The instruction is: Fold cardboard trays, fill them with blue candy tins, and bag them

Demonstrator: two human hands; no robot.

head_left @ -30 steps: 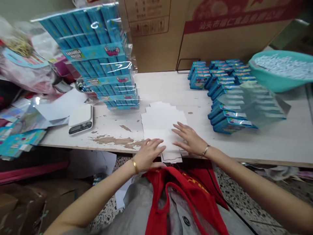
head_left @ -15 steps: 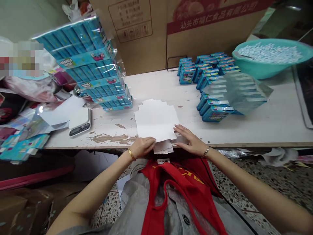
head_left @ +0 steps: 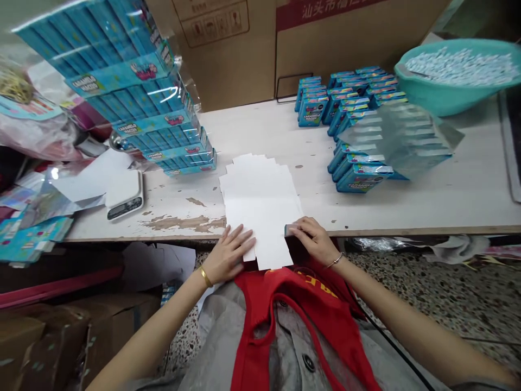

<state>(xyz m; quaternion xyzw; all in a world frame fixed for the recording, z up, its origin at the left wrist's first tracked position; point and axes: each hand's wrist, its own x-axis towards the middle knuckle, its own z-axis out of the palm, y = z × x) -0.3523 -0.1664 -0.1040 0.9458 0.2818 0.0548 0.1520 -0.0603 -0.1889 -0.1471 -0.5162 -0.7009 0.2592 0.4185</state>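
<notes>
A flat white cardboard box blank (head_left: 260,201) lies at the front edge of the table, its lower flap reaching past the edge. Other sheets appear to lie under it, their stepped edges showing. My left hand (head_left: 230,252) rests on its lower left flap with the fingers spread. On the other side, my right hand (head_left: 313,239) pinches a small side flap between thumb and fingers. That flap is bent up, and a bit of blue shows at its edge.
Wrapped trays of blue boxes (head_left: 142,98) are stacked at the left, beside a small white scale (head_left: 126,195). Filled blue boxes (head_left: 360,179) stand at the right, some under clear plastic. Behind them are a teal basin (head_left: 443,98) of wrapped pieces and a large carton (head_left: 240,65).
My left hand has gone from gripping the lower edge to lying flat on it. The lower flap now extends toward me. My right hand has closed on the side flap and bent it up.
</notes>
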